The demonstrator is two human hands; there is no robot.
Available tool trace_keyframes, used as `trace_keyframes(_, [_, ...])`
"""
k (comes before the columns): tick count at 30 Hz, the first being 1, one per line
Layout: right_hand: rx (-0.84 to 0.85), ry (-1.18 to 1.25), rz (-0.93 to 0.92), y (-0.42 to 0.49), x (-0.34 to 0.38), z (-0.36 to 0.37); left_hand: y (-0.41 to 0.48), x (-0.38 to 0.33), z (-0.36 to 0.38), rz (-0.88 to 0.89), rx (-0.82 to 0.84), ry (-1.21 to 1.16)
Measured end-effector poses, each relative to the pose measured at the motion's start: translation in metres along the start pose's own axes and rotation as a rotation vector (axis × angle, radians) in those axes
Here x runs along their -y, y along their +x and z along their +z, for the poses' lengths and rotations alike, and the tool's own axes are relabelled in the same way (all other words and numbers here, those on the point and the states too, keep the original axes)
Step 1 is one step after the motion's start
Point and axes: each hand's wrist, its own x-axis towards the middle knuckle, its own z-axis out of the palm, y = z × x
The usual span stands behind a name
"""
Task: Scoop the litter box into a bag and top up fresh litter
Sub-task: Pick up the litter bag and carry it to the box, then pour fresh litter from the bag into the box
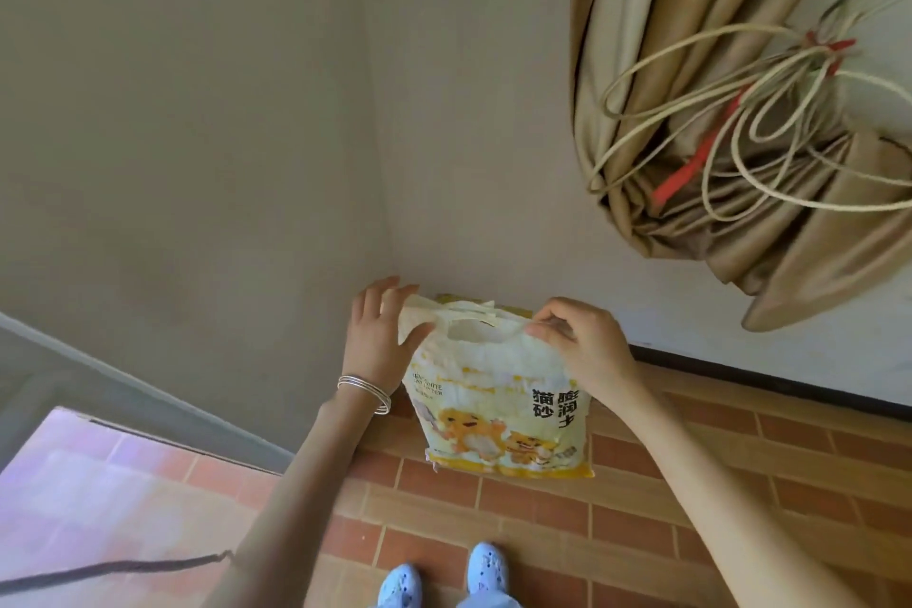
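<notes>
Litter bag (498,410) stands upright on the brick-tile floor (617,533), in the corner against the wall (469,163), straight ahead of your feet. Yellow and white, cartoon cats, "cat litter" print facing you. Its long axis runs vertical, and the top edge with the handle cutout runs left to right between your hands. Your left hand (377,336) pinches the left end of the top flap, thumb in front, fingers behind; thin bangles (365,393) on that wrist. Your right hand (577,341) pinches the right end of the same edge, fingers curled over it. Both hands are on the bag, about level, one per corner, so neither is nearer; the bag sits centred between them, slightly to your right of the wall corner. My read: you're at the fresh-litter stage, opening or lifting the bag by its top. Can't tell whether the seal is already open; the flaps look loose and layered on the left. No litter box or scoop in view, so I can't judge the scooping. If you lift, expect weight low and the top to stretch, so keep both corners even. Tied-up tan curtain (715,114) with looped cord (740,123) hangs up right, well apart. Blue slippers (444,578) at bottom edge. Sunlit patch of floor far left.
</notes>
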Motion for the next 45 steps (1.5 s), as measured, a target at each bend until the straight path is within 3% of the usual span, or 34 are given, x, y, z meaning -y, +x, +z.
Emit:
trace_keyframes(5, [0.086, 0.104, 0.008, 0.003, -0.027, 0.028, -0.008, 0.010, 0.030, 0.017, 0.021, 0.019])
trace_keyframes(10, [0.181, 0.181, -0.013, 0.003, -0.061, 0.081, -0.011, 0.045, 0.066, -0.080, 0.100, 0.072])
trace_keyframes(19, [0.190, 0.274, 0.122, 0.016, -0.193, 0.208, -0.009, 0.144, 0.203, -0.060, 0.169, 0.210])
trace_keyframes(28, [0.067, 0.226, 0.232, 0.016, -0.364, 0.327, -0.033, 0.231, 0.387, 0.078, 0.088, 0.177])
trace_keyframes(34, [0.025, 0.129, 0.132, 0.022, -0.453, 0.381, -0.034, 0.287, 0.481, 0.206, 0.020, 0.173])
trace_keyframes(40, [-0.361, -0.067, -0.109, 0.045, -0.500, 0.407, -0.014, 0.308, 0.535, 0.356, -0.260, 0.120])
trace_keyframes(45, [-0.404, -0.046, 0.038, 0.023, -0.532, 0.438, -0.035, 0.332, 0.568, 0.293, -0.302, 0.178])
